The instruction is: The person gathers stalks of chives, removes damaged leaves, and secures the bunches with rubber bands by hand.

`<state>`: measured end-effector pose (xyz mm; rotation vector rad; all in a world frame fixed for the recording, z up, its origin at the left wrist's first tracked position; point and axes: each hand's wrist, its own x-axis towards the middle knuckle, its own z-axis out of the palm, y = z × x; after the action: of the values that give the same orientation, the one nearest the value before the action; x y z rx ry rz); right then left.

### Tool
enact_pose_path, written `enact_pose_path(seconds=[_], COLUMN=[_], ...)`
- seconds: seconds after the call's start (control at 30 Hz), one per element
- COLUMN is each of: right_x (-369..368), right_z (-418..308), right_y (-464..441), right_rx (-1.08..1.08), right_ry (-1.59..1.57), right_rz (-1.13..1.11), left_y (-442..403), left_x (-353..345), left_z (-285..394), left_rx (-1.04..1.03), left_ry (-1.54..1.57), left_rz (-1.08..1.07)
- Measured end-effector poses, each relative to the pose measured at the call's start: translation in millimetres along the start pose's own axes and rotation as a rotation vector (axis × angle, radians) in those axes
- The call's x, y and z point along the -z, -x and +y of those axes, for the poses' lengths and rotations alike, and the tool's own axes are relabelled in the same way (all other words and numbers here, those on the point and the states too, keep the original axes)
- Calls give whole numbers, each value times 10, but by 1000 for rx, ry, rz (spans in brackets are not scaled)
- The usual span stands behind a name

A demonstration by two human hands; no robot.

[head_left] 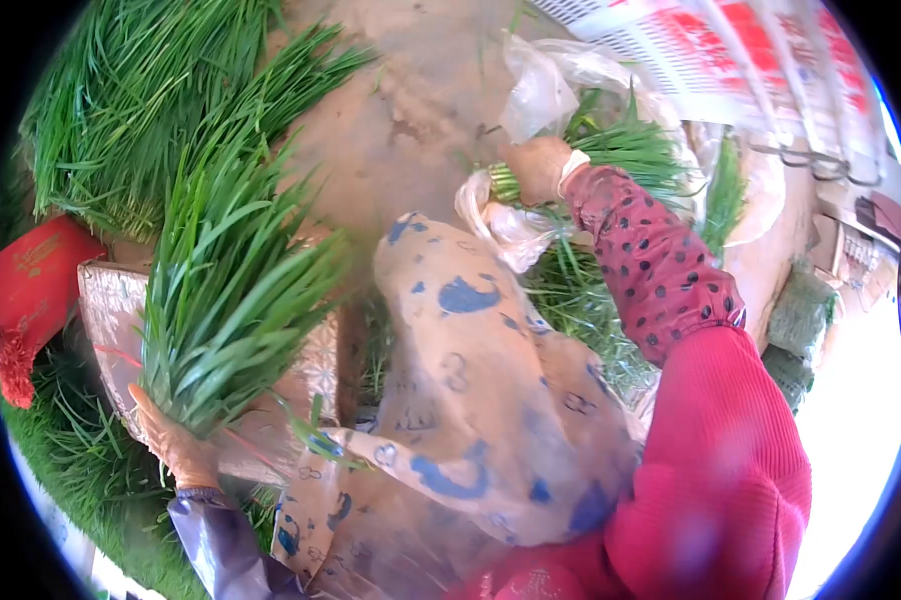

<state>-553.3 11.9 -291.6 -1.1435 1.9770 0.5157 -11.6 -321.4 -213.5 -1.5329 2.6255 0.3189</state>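
My left hand (pixel 183 445), below a shiny purple sleeve, is closed around the lower end of a large bunch of green chives (pixel 241 290). The leaves fan upward, and the hand hides part of the base. My right hand (pixel 536 170), with a light band at the wrist and a red dotted sleeve, grips a smaller chive bunch (pixel 626 150) near its pale cut stems. Those stem ends stick out left of the fist, and the leaves point right over a clear plastic bag (pixel 541 95). More crumpled plastic lies just below this hand.
A big heap of chives (pixel 151 100) lies at the upper left. Beside it are a red cloth (pixel 36 290) and a foil-faced box (pixel 116 310). A patterned apron (pixel 461 350) covers my lap. White printed crates (pixel 671 50) stand at the upper right. Loose chives (pixel 581 300) lie below my right arm.
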Motion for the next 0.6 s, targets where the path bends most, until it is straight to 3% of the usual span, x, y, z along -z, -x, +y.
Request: enact_pose_path(seconds=[0.03,0.13,0.17,0.23,0.33,0.37,0.6], right_x=[-32,74,154,548,702,721,474], right_z=[114,243,241,125,204,260,731], right_y=[188,920,1147,1673,2187,2306,3518], right_rx=[93,208,207,104,-7,-38,-255], right_ry=[-69,-264,-316,-278,-134,-44,17], right_rz=[13,163,273,288,418,417,454], left_y=[-44,-86,-96,33,70,98,272], left_x=[-13,-130,-156,233,426,579,1087], left_z=[91,-50,-83,590,1037,1248,1497], left_rx=[141,197,120,69,181,288,173], left_ry=[152,307,252,-215,-239,-239,-397], left_rz=[-19,-44,5,-95,-127,-251,-363])
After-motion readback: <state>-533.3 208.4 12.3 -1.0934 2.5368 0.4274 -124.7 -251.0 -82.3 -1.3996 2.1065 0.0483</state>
